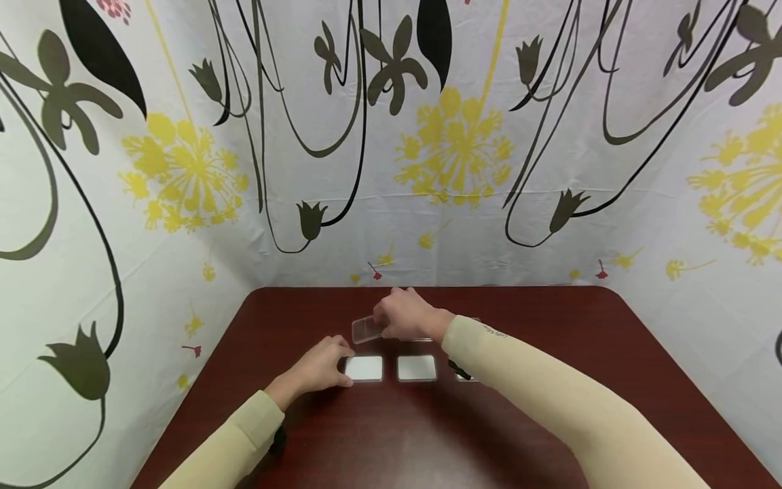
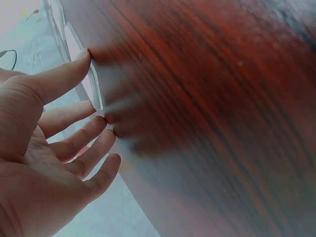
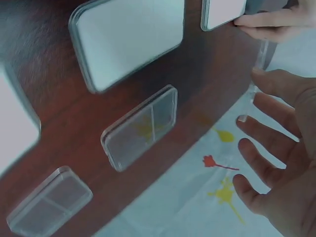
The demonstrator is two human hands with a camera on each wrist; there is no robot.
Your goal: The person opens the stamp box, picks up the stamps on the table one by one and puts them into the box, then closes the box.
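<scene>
A white rectangular case [image 1: 364, 368] with a clear rim lies flat on the table at the left end of a row. My left hand [image 1: 319, 365] holds its left end, thumb at the near corner and fingers at the far one; the left wrist view shows the thumb and index finger against its edge [image 2: 98, 89]. My right hand [image 1: 408, 314] pinches a clear plastic cover [image 1: 365, 330], tilted above the table just behind that case. In the right wrist view, the cover is seen edge-on between thumb and fingers, partly hidden by them.
A second white case [image 1: 417, 368] lies in the middle, and a third [image 1: 467, 377] is mostly hidden under the right forearm. Behind them, two more clear covers [image 3: 140, 128] lie on the dark red table [image 1: 391, 435]. Patterned cloth [image 1: 391, 170] surrounds the table.
</scene>
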